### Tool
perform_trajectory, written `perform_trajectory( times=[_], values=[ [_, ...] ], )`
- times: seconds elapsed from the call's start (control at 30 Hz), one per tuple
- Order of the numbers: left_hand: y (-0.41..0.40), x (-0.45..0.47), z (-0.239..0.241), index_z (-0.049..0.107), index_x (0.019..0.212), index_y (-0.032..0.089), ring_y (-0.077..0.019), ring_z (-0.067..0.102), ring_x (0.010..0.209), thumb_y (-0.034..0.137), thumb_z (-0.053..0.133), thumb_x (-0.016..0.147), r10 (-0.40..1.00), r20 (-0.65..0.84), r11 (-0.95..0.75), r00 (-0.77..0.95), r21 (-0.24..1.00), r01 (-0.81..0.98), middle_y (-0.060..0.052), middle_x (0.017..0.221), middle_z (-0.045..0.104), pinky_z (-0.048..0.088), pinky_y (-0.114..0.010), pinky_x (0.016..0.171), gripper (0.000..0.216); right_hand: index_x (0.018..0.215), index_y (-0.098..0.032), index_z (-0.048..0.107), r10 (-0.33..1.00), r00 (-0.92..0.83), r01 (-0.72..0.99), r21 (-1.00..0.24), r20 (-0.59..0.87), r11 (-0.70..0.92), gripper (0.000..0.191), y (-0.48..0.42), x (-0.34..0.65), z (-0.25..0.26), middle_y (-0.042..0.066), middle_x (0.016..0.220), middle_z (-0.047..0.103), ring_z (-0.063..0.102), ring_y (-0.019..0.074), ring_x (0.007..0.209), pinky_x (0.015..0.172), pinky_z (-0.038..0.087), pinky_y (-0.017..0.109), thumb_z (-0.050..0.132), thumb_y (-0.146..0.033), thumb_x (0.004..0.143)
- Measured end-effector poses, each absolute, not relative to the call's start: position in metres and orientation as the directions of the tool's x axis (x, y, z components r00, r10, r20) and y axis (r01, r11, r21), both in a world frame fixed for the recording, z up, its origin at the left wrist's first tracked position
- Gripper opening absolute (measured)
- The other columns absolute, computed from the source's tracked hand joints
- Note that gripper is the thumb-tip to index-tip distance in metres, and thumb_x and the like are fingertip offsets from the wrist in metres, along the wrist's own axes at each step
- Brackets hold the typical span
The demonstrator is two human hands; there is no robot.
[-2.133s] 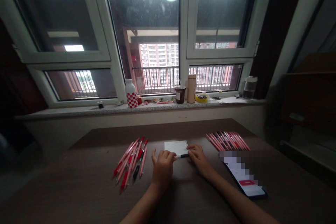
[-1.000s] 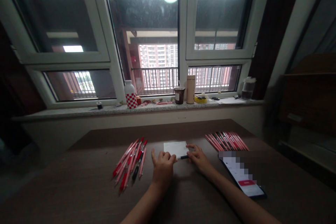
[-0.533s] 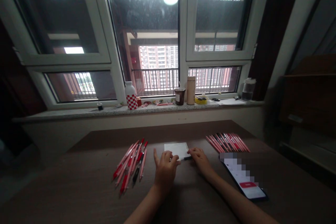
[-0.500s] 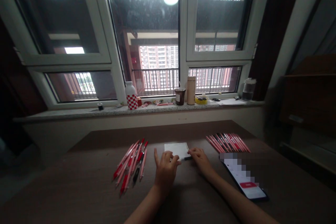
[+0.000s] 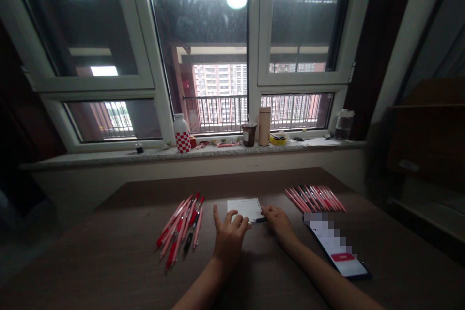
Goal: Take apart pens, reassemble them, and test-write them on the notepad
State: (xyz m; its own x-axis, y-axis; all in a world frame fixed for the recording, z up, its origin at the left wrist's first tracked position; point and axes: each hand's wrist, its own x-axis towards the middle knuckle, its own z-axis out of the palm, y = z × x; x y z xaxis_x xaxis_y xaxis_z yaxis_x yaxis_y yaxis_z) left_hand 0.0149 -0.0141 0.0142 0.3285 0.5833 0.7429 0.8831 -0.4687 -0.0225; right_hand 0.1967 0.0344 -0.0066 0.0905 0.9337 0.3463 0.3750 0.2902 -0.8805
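A pen with a black cap (image 5: 259,220) lies level between my two hands, at the near edge of a small white notepad (image 5: 245,206). My left hand (image 5: 230,233) pinches the pen's left end, its little finger raised and spread away. At the capped end, my right hand (image 5: 279,222) has its fingers closed on the pen; part of the cap is hidden under them. To the left is a loose pile of red, pink and black pens (image 5: 182,227). Farther right, similar pens (image 5: 315,197) lie side by side in a row.
A phone (image 5: 337,247) with a lit screen rests on the brown table (image 5: 119,247), right of my right arm. Along the windowsill behind stand a checkered bottle (image 5: 182,133), a dark drink cup (image 5: 249,134), a tan flask (image 5: 264,127) and a clear jug (image 5: 344,124).
My left hand's fingers have shifted slightly on the pen, and the right hand has hardly moved. The pen piles and phone stay in place.
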Motion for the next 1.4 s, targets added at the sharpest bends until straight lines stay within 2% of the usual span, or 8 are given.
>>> perform_trajectory(
  times=[0.13, 0.3, 0.53, 0.77, 0.87, 1.07, 1.17, 1.4],
  values=[
    [-0.014, 0.017, 0.015, 0.064, 0.091, 0.027, -0.019, 0.059, 0.101, 0.029, 0.058, 0.086, 0.596, 0.727, -0.464, 0.341, -0.035, 0.885, 0.005, 0.079, 0.068, -0.004, -0.066, 0.109, 0.009, 0.042, -0.023, 0.052, 0.912, 0.174, 0.404, -0.871, 0.372, 0.279, 0.058, 0.033, 0.196, -0.007, 0.005, 0.067, 0.062, 0.055, 0.0237, 0.084, 0.081, 0.04, 0.033, 0.046, -0.069, 0.077],
    [-0.014, 0.021, 0.014, 0.064, 0.086, 0.026, -0.0172, 0.06, 0.091, 0.028, 0.053, 0.089, 0.637, 0.689, -0.47, 0.346, -0.009, 0.883, 0.005, 0.075, 0.067, -0.004, -0.067, 0.109, 0.012, 0.041, -0.024, 0.046, 0.875, 0.235, 0.412, -0.859, 0.423, 0.304, 0.056, 0.031, 0.194, -0.009, 0.005, 0.066, 0.056, 0.052, 0.0235, 0.083, 0.079, 0.039, 0.032, 0.047, -0.066, 0.079],
    [-0.013, 0.022, 0.012, 0.065, 0.081, 0.025, -0.0174, 0.06, 0.083, 0.027, 0.054, 0.087, 0.684, 0.658, -0.46, 0.316, 0.054, 0.886, 0.003, 0.073, 0.067, -0.002, -0.067, 0.108, 0.012, 0.044, -0.023, 0.05, 0.861, 0.225, 0.422, -0.842, 0.456, 0.335, 0.054, 0.029, 0.191, -0.009, 0.005, 0.068, 0.054, 0.051, 0.0232, 0.086, 0.081, 0.038, 0.032, 0.047, -0.062, 0.082],
    [-0.013, 0.022, 0.011, 0.065, 0.077, 0.026, -0.0152, 0.06, 0.076, 0.024, 0.054, 0.087, 0.736, 0.619, -0.442, 0.273, 0.135, 0.887, 0.005, 0.07, 0.067, 0.001, -0.065, 0.109, 0.015, 0.042, -0.024, 0.052, 0.839, 0.17, 0.451, -0.797, 0.517, 0.401, 0.055, 0.025, 0.188, -0.004, 0.006, 0.074, 0.054, 0.047, 0.0233, 0.091, 0.085, 0.036, 0.033, 0.045, -0.057, 0.086],
    [-0.013, 0.02, 0.012, 0.065, 0.08, 0.026, -0.0154, 0.061, 0.076, 0.024, 0.053, 0.087, 0.735, 0.626, -0.439, 0.261, 0.147, 0.886, 0.004, 0.072, 0.067, 0.0, -0.066, 0.108, 0.014, 0.044, -0.024, 0.055, 0.837, 0.137, 0.464, -0.781, 0.53, 0.418, 0.055, 0.025, 0.188, -0.003, 0.006, 0.075, 0.054, 0.046, 0.0235, 0.092, 0.087, 0.037, 0.034, 0.044, -0.058, 0.086],
    [-0.017, 0.018, 0.02, 0.064, 0.083, 0.026, -0.0178, 0.06, 0.09, 0.028, 0.052, 0.088, 0.734, 0.645, -0.382, 0.214, 0.132, 0.915, 0.002, 0.082, 0.067, -0.001, -0.066, 0.109, 0.013, 0.061, -0.025, 0.067, 0.853, 0.09, 0.495, -0.766, 0.514, 0.409, 0.053, 0.029, 0.188, -0.01, 0.007, 0.08, 0.058, 0.045, 0.0251, 0.094, 0.089, 0.037, 0.036, 0.04, -0.062, 0.087],
    [-0.017, 0.018, 0.019, 0.065, 0.084, 0.027, -0.0191, 0.058, 0.096, 0.03, 0.053, 0.087, 0.729, 0.654, -0.365, 0.204, 0.119, 0.923, 0.002, 0.086, 0.067, 0.001, -0.066, 0.108, 0.012, 0.062, -0.025, 0.066, 0.862, 0.081, 0.502, -0.767, 0.501, 0.399, 0.052, 0.031, 0.189, -0.012, 0.007, 0.08, 0.059, 0.046, 0.0256, 0.095, 0.09, 0.036, 0.038, 0.04, -0.062, 0.087],
    [-0.018, 0.017, 0.016, 0.066, 0.085, 0.027, -0.0183, 0.059, 0.087, 0.029, 0.052, 0.088, 0.778, 0.6, -0.353, 0.186, 0.172, 0.92, 0.002, 0.08, 0.067, 0.002, -0.068, 0.107, 0.014, 0.07, -0.024, 0.06, 0.862, 0.049, 0.513, -0.753, 0.505, 0.412, 0.041, 0.033, 0.191, -0.018, 0.005, 0.085, 0.06, 0.046, 0.0255, 0.095, 0.091, 0.035, 0.039, 0.044, -0.058, 0.087]
  ],
)
